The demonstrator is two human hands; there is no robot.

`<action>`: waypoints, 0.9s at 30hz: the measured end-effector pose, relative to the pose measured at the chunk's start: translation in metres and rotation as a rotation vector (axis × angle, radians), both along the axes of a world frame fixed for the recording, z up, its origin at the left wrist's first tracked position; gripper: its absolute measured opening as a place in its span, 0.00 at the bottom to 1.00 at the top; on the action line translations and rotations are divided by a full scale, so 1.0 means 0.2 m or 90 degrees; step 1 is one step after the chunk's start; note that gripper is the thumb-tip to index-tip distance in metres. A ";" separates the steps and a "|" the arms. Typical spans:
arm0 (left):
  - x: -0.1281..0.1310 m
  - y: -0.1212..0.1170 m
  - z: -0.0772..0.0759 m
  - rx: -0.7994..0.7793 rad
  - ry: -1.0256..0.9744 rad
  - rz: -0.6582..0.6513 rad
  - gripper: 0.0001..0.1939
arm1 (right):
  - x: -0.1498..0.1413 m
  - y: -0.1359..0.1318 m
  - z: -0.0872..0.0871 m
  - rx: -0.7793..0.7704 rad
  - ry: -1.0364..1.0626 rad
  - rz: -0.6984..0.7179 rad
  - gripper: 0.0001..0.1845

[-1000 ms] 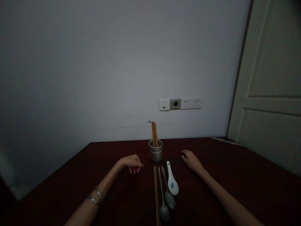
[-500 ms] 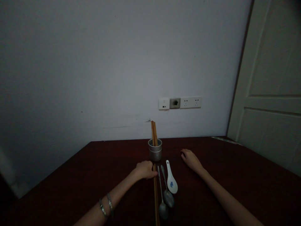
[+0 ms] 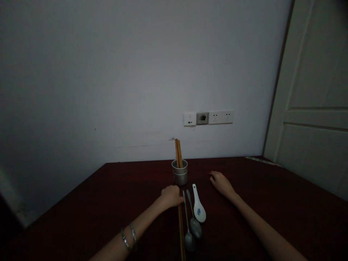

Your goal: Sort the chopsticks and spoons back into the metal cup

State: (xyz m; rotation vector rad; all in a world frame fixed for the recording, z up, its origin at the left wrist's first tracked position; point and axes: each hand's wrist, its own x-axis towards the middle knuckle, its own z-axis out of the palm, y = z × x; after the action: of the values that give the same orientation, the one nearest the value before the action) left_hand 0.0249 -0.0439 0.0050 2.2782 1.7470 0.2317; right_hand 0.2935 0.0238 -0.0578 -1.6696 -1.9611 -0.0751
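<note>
My left hand point(image 3: 172, 196), with metal bangles on its wrist, is closed over the far end of a pair of wooden chopsticks point(image 3: 181, 232) lying on the table. Its thumb reaches the handle of a long metal spoon point(image 3: 189, 241); its other fingertips are hidden. Right of that lie a second metal spoon point(image 3: 196, 227) and a white ceramic soup spoon point(image 3: 200, 213) with a blue mark. Just beyond the left hand stands a metal cup point(image 3: 180, 177) with several chopsticks point(image 3: 178, 152) upright in it. My right hand point(image 3: 220, 183) rests on the table, fingers loose, holding nothing.
The dark red table point(image 3: 130, 185) meets a pale wall point(image 3: 136, 72) at its far edge. Sockets and a switch point(image 3: 202, 118) are set in the wall. A white panelled door point(image 3: 312, 87) stands at the right. A pale strip point(image 3: 262, 161) lies at the back right edge.
My left hand has moved slightly right and now covers the far end of the chopsticks, which showed before. My right hand and the spoons stay in place.
</note>
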 end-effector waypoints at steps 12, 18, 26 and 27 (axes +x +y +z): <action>-0.02 -0.01 0.09 0.055 -0.070 -0.038 0.08 | 0.00 0.01 -0.01 0.010 0.010 0.012 0.19; -0.01 -0.07 0.37 0.119 -0.209 -0.051 0.11 | 0.04 0.01 0.06 0.000 0.278 -0.014 0.16; 0.03 -0.11 0.64 0.261 -0.389 -0.068 0.13 | -0.22 -0.20 0.58 -0.181 0.795 0.246 0.14; 0.03 -0.11 0.65 0.278 -0.400 -0.074 0.13 | -0.28 -0.26 0.65 -0.233 0.794 0.308 0.15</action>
State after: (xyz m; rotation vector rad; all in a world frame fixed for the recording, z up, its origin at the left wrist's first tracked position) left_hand 0.0308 -0.0661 0.1341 2.2026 1.3146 1.2541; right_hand 0.2366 -0.0290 0.0718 -0.9012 -1.2987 1.2426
